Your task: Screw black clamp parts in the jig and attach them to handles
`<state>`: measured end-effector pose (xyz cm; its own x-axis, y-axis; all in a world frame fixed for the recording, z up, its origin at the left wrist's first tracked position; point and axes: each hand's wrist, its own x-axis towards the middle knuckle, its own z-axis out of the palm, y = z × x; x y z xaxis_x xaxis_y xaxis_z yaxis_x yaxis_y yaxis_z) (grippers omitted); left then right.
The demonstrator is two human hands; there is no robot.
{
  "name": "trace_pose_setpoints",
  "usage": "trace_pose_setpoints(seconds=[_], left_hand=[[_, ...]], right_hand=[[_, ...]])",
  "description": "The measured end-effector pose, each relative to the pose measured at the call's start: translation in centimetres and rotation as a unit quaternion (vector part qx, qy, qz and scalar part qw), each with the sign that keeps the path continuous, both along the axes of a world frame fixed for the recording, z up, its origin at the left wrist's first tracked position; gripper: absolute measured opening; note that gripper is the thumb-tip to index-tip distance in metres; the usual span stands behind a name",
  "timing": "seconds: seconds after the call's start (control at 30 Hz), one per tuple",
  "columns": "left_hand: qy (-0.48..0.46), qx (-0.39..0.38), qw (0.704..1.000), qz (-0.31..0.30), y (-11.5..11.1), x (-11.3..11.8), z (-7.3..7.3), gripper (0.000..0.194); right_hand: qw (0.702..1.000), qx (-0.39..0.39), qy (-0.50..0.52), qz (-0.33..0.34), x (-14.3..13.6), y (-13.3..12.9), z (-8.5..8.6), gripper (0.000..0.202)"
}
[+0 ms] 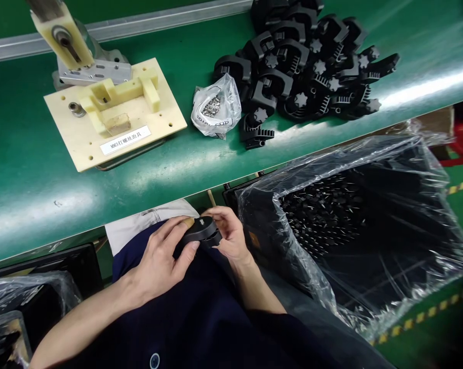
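Note:
Both hands hold a round black part [200,229] over my lap, just off the front edge of the green table [169,179]. My left hand [164,256] grips it from the left, thumb below and fingers over its top. On its right side, my right hand [231,236] has its fingers closed round the part's edge; its fingertips are partly hidden. Further back on the table lie a pile of black clamp-like parts [288,77] with star-shaped knobs and a plastic bag [216,110] of small metal pieces.
A cream fixture plate [139,143] with raised blocks sits under a press arm [64,41] at the back left. A plastic-lined bin [319,271] of small black pieces stands at the right. More plastic-covered containers [62,287] are at the lower left.

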<state>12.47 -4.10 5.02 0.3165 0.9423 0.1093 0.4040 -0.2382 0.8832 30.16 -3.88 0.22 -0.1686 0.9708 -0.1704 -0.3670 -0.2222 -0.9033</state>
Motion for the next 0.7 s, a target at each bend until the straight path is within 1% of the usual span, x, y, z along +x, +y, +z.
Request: trace_pose_setpoints(seconds=[0.07,0.2,0.3,0.57,0.7], left_hand=[[0.000,-0.012,1.000,-0.004,0.05,-0.03,0.02,0.029],[-0.007,-0.027,1.000,-0.011,0.10,-0.06,0.07,0.029],[-0.010,-0.044,0.999,-0.019,0.13,-0.04,0.06,0.030],[-0.027,-0.072,0.997,-0.003,0.01,0.11,0.08,0.028],[-0.040,-0.081,0.996,0.003,-0.01,0.12,0.18,0.024]], right_hand=[[1.000,0.013,-0.006,0.000,0.09,0.02,-0.23,0.049],[0.999,0.049,-0.004,0.000,0.12,0.27,-0.35,0.036],[0.998,0.069,0.007,0.008,0.07,0.45,-0.29,0.036],[0.998,0.061,0.015,0.022,0.09,0.24,-0.51,0.038],[0.999,0.037,0.001,0.016,0.09,0.18,-0.62,0.043]])
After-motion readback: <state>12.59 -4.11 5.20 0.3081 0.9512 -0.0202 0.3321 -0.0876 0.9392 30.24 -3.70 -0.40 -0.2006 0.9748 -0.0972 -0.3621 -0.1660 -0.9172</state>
